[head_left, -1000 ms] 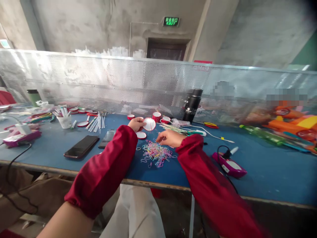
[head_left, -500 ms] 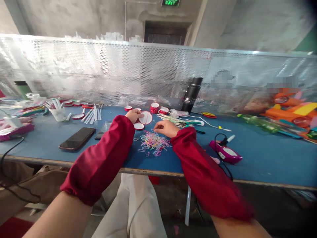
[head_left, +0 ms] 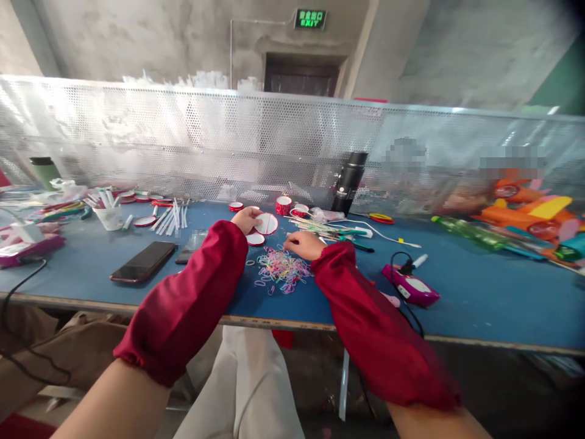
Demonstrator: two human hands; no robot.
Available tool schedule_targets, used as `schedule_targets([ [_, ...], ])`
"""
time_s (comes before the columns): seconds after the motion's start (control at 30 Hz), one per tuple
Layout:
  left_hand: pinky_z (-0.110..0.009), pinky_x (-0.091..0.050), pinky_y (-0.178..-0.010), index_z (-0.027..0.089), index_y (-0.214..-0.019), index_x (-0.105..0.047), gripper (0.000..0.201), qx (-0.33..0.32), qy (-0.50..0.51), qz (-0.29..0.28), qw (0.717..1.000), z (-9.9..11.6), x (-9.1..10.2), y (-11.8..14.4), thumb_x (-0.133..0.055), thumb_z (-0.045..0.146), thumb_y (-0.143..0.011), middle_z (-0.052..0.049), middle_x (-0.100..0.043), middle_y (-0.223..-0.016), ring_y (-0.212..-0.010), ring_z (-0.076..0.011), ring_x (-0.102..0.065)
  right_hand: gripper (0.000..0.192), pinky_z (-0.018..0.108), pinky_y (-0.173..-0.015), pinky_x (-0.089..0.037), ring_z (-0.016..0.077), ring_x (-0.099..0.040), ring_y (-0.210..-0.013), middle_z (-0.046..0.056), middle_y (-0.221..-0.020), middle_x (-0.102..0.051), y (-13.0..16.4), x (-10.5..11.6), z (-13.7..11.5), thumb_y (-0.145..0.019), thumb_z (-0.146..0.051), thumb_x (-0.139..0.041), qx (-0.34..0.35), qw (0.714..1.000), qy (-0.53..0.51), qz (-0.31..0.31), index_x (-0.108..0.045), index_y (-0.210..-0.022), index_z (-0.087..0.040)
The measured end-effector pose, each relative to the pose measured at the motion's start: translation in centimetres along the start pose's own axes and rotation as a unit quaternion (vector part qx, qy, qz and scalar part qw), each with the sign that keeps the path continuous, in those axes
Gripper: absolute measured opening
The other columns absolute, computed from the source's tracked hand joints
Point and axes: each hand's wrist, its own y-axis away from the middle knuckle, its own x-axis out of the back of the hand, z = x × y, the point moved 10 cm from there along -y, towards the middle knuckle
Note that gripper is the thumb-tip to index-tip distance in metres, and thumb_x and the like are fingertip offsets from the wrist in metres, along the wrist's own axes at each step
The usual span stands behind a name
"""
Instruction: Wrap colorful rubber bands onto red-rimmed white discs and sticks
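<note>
Holding a red-rimmed disc (head_left: 266, 224), the left grip (head_left: 247, 218) is closed; right grip (head_left: 303, 244) pinches over rubber bands (head_left: 282, 271) just below.

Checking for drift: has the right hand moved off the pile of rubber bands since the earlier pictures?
No. The right hand sits at the far edge of the rubber bands, as before.

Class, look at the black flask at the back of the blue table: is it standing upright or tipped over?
Upright. The black flask stands on its base on the blue table, against the perforated metal screen, cap uppermost.

"EXIT" on green sign (head_left: 310, 19)
</note>
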Motion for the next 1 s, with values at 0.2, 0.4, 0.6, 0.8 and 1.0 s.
schedule_targets([
  [0.2,-0.021,-0.046,-0.059,0.013,-0.081,-0.064,0.023,0.005,-0.013,-0.001,1.0,0.2,-0.4,0.4,-0.066,-0.006,-0.068,0.003,-0.062,-0.061,-0.055,-0.0095,-0.057,0.027,0.027,-0.074,-0.048,0.0186,-0.067,-0.083,0.004,-0.092,-0.076,0.9,-0.1,-0.2,-0.074,-0.033,-0.07,0.039,0.99,-0.102,-0.088,-0.077,-0.095,-0.018],
  [0.4,-0.022,-0.047,-0.059,0.013,-0.078,-0.063,0.023,0.012,-0.011,0.002,1.0,0.4,-0.4,0.9,-0.071,-0.005,-0.065,0.003,-0.062,-0.061,-0.055,-0.0105,-0.058,0.021,0.027,-0.075,-0.049,0.0185,-0.068,-0.08,0.005,-0.087,-0.076,0.9,-1.1,-0.9,-0.071,-0.022,-0.067,0.05,0.985,-0.108,-0.121,-0.077,-0.088,-0.016],
  [0.6,-0.022,-0.048,-0.06,0.013,-0.077,-0.063,0.024,0.005,-0.011,0.0,1.0,0.8,-0.2,1.1,-0.071,-0.005,-0.064,0.003,-0.062,-0.063,-0.055,-0.0098,-0.057,0.017,0.027,-0.072,-0.051,0.0159,-0.066,-0.075,0.004,-0.084,-0.075,0.4,0.2,-0.4,-0.075,-0.023,-0.064,0.047,0.983,-0.169,-0.044,-0.073,-0.086,-0.015],
  [0.8,-0.022,-0.048,-0.062,0.014,-0.078,-0.063,0.024,0.005,-0.013,0.004,1.0,0.9,-0.2,1.0,-0.069,-0.005,-0.065,0.003,-0.063,-0.064,-0.057,-0.0094,-0.058,0.02,0.027,-0.074,-0.05,0.0171,-0.067,-0.08,0.004,-0.088,-0.076,0.5,-0.4,-0.4,-0.076,-0.023,-0.064,0.039,0.988,-0.133,-0.07,-0.075,-0.091,-0.016],
  [1.0,-0.02,-0.043,-0.055,0.014,-0.077,-0.063,0.021,-0.01,-0.035,-0.012,0.999,0.9,-0.5,0.6,-0.064,-0.005,-0.07,0.003,-0.062,-0.062,-0.052,-0.0089,-0.055,0.02,0.027,-0.076,-0.05,0.0168,-0.067,-0.081,0.005,-0.09,-0.076,0.4,-0.6,-0.9,-0.08,-0.027,-0.065,0.044,0.989,-0.13,-0.06,-0.075,-0.093,-0.016],
])
